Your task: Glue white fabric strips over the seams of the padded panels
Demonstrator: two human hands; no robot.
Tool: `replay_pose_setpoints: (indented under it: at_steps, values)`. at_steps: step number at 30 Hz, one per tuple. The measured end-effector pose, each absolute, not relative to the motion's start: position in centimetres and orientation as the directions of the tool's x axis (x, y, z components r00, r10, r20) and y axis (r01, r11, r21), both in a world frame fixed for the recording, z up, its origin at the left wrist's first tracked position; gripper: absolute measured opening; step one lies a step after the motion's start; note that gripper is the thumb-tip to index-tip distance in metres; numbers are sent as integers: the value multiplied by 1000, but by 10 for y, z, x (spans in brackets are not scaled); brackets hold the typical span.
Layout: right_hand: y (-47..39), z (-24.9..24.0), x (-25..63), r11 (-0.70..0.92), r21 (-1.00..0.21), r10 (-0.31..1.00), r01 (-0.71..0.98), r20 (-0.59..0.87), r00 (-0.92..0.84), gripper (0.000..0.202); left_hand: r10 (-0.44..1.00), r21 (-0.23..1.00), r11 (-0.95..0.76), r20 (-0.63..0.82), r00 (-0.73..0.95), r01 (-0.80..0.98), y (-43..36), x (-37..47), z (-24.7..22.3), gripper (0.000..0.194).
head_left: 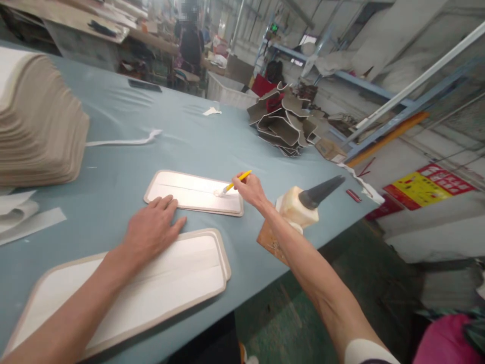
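Note:
My right hand (250, 190) is closed round a yellow-handled brush (237, 182), whose pale tip touches the right part of a white panel (182, 189) with a beige rim. A lengthwise line runs along that panel. Fingers stretched out, my left hand (153, 225) rests at the panel's near left edge and holds nothing. Under my left forearm lie larger white panels (170, 273) with beige rims, one slightly offset on another. To the right of my right hand, a cream bottle (299, 205) with a long dark nozzle lies tilted by a brown block (271, 240).
A tall stack of beige-edged panels (41, 121) stands at the left, near white strips (26, 217). Bent grey pieces (282, 121) are heaped at the far right of the blue table (125, 119). A red object (353, 195) lies near the right edge. Behind, a person (190, 45) is at another workplace.

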State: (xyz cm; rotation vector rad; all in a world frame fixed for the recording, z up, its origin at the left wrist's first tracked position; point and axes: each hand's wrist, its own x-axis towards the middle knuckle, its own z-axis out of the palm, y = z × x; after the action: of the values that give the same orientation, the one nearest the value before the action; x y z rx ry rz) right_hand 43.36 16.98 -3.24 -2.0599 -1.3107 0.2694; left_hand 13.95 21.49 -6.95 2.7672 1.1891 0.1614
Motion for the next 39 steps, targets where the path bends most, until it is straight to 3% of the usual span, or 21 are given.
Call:
replay_pose_setpoints:
  at_steps: [5, 11, 18, 25, 32, 39]
  values:
    - [143, -29, 466, -315, -595, 848, 739, 173, 500, 25, 717, 133, -697, 99, 690, 705, 220, 139, -79, 61]
    - [125, -16, 473, -337, -512, 839, 790, 218, 499, 25, 722, 95, -691, 60, 689, 716, 219, 139, -78, 60]
    - [136, -11, 444, -345, -289, 866, 893, 270, 421, 32, 735, 117, -676, 32, 677, 728, 216, 140, -75, 63]
    - [179, -19, 392, -277, -239, 905, 931, 261, 336, 21, 742, 149, -668, 45, 669, 730, 209, 141, -71, 61]
    - [218, -28, 336, -201, -369, 899, 907, 299, 321, 27, 749, 183, -660, 82, 658, 729, 208, 140, -73, 57]
    - [246, -32, 291, -70, -678, 866, 732, 323, 382, 41, 747, 202, -661, 85, 659, 723, 206, 140, -68, 51]
